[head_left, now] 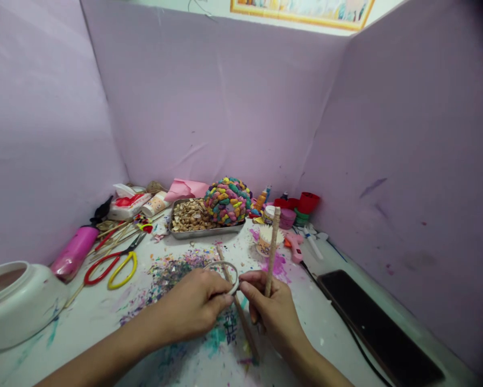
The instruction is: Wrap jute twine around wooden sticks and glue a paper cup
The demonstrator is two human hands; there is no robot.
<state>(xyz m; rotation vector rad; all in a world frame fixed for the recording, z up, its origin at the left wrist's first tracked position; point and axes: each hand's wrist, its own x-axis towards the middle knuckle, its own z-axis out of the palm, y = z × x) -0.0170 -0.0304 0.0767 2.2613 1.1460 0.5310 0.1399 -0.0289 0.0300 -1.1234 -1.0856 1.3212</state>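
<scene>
My left hand (pixel 203 301) is closed in a pinch on a thin, pale loop (pixel 232 266) that looks like cord or wire. Close beside it, my right hand (pixel 274 306) has its fingers wrapped round an upright brown stick (pixel 273 247). Its thumb and forefinger meet at the loop's edge, where a small dark bit shows; whether they grip the loop is unclear. Under the hands a second brown stick (pixel 245 320) lies slanted on the white table. A colourful ball-like craft piece (pixel 228 201) rests on a metal tray (pixel 206 231) of shells.
Red and yellow scissors (pixel 122 269), a pink bottle (pixel 75 252) and a white jar (pixel 19 306) sit at left. At right are a paper cup (pixel 269 244), a pink glue gun (pixel 295 247) and a black slab (pixel 374 325) with a cable. Purple panels enclose the table.
</scene>
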